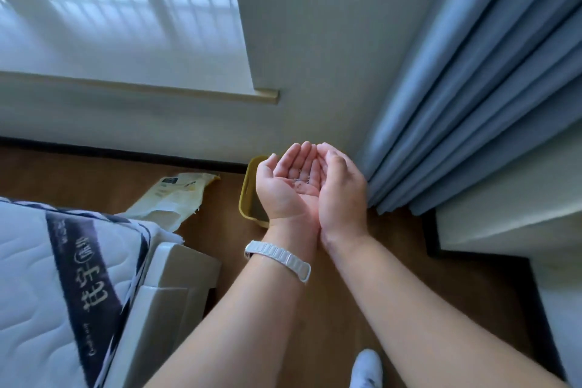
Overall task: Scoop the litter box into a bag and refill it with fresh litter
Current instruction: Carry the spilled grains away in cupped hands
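Fingers (299, 157) of left hand (283, 189) and right hand (341, 195) together, loosely cupped, cradling few small litter granules (299, 179). Yellow litter box (248, 192) on floor (94, 176) beneath them, partly hidden; litter bag (176, 195) further left.

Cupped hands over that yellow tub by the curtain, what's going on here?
A person holds the left hand and right hand cupped together, with a few small grains lying in the left palm. The hands hover above a yellow tub, probably the litter box, on the wooden floor next to the blue curtain. A torn-open cream bag lies on the floor to the left, near a mattress.
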